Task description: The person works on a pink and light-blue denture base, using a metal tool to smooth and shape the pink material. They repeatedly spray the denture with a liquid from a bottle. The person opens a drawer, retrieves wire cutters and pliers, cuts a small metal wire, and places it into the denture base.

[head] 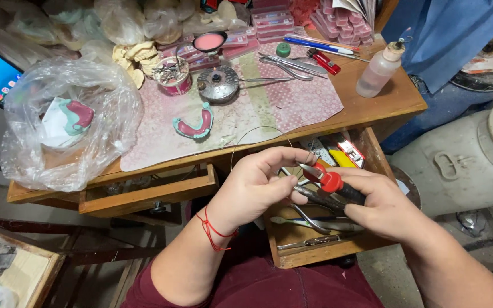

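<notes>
Left hand: your left hand [258, 185] is curled, thumb and fingertips pinched shut on a thin wire [258, 130] right at the pliers' tip.
Right hand: your right hand [380, 205] is closed around the handles of red-handled pliers [329, 183], palm wrapped over them, the red part and metal nose sticking out toward your left hand.
Wire: it loops up from your left grip in a thin arc, rising over the worktop's front edge; its lower end sits between your fingertips, touching or just beside the pliers' nose. You cannot tell whether the nose is clamped on it.
Pliers: tilted, nose pointing up and left, over the open drawer [315, 251].
Drawer: pulled out below both hands, with more tools lying in it.
Worktop: the wooden worktop [383, 97] lies beyond your hands, well apart from the grip; on its patterned cloth rests a pink-and-teal dental arch [194, 124], with a round metal lid [218, 84] behind it.
Bag: a clear plastic bag [69, 122] sits at the left end.
Bottle: a squeeze bottle [378, 71] stands at the right end.
</notes>
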